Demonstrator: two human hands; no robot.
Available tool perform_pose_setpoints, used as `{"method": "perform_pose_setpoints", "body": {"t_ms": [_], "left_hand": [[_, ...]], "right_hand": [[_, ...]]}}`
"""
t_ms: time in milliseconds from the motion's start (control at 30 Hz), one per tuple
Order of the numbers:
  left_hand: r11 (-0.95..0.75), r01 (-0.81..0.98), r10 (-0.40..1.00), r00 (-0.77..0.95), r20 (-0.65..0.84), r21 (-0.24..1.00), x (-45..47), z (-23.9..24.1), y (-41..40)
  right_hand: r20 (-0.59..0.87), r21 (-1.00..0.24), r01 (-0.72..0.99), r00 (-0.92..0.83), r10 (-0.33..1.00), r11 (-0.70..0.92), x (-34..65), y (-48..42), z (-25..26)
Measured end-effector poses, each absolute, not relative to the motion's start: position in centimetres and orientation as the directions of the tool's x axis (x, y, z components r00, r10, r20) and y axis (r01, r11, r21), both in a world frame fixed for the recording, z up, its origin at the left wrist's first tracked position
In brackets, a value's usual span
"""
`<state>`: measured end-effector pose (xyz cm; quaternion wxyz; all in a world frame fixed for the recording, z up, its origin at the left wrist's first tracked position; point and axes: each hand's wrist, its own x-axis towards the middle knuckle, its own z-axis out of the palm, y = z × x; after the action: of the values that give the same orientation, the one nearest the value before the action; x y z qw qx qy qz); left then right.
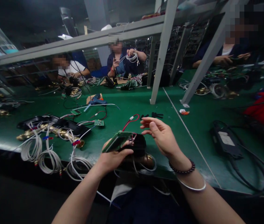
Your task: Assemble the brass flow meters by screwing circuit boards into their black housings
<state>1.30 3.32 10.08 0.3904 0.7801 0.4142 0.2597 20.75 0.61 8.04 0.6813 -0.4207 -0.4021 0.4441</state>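
- The left hand (113,159) sits just below the centre of the frame, its fingers curled shut around a green circuit board (118,140) and a black casing (138,145).
- The board tilts up out of the grip, and the casing touches its right edge.
- A red wire (130,121) loops up from the board towards the centre of the frame.
- The right hand (163,136) hovers just right of the casing with its fingers loosely spread and the thumb and forefinger apart.
- Its forefinger tip is just beside the end of the red wire; whether they touch cannot be told.
- A dark bead bracelet (183,170) and a thin silver bangle (192,188) circle the right wrist.
- White cable coils (45,154) with brass fittings (60,133) lie on the green table (192,124) at lower left.
- A small green board (99,123) lies near them, left of the red wire.
- A blue glue gun (96,101) rests further up, left of centre.
- Small black pieces (156,115) lie just above the right hand.
- A black power brick (226,140) with thick cables sits at the right.
- A person in dark blue (122,62) at upper centre holds up a white cable bundle (132,57).
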Motion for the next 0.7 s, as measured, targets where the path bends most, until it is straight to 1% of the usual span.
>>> {"method": "perform_pose_setpoints", "body": {"t_ms": [67,100,167,200,300,400,433,500,600,633,700], "left_hand": [[-0.348,0.455,0.91,0.373,0.179,0.82,0.5,10.6,3.2],[-0.344,0.444,0.926,0.306,0.221,0.827,0.1,10.9,3.1],[-0.322,0.387,0.945,0.178,0.273,0.864,-0.6,11.2,3.0],[-0.301,0.34,0.954,0.123,0.275,0.891,-0.7,11.3,2.9],[-0.195,0.133,0.979,-0.028,0.2,0.972,-0.4,11.2,2.5],[-0.099,-0.079,0.978,-0.193,0.082,0.992,0.7,11.2,1.9],[-0.063,-0.136,0.975,-0.221,0.031,0.989,1.0,11.2,1.7],[0.02,-0.222,0.971,-0.226,-0.072,0.975,1.8,11.2,1.1],[0.092,-0.291,0.965,-0.211,-0.158,0.952,2.7,10.7,0.1],[0.096,-0.296,0.964,-0.21,-0.163,0.95,3.0,10.3,-0.2],[0.115,-0.293,0.975,-0.152,-0.164,0.949,3.3,9.3,-0.9]], "right_hand": [[0.046,-0.93,-0.334,0.314,0.948,0.156,21.5,0.4,6.8],[0.005,-0.932,-0.347,0.289,0.957,0.11,21.5,0.1,6.4],[-0.033,-0.938,-0.345,0.179,0.983,0.031,21.1,-0.7,6.0],[-0.038,-0.94,-0.34,0.123,0.992,0.006,20.7,-1.2,6.1],[0.012,-0.94,-0.342,-0.033,0.999,0.0,19.3,-2.6,6.5],[0.097,-0.925,-0.378,-0.156,0.983,0.031,18.3,-3.4,6.4],[0.112,-0.92,-0.39,-0.168,0.979,0.038,18.0,-3.6,6.1],[0.122,-0.908,-0.416,-0.145,0.982,0.051,17.4,-3.9,5.7],[0.077,-0.887,-0.461,-0.122,0.99,0.012,16.6,-4.6,5.3],[0.046,-0.901,-0.434,-0.098,0.994,-0.001,16.3,-4.8,5.3],[0.003,-0.951,-0.308,-0.006,1.0,0.001,16.2,-5.1,5.6]]}}
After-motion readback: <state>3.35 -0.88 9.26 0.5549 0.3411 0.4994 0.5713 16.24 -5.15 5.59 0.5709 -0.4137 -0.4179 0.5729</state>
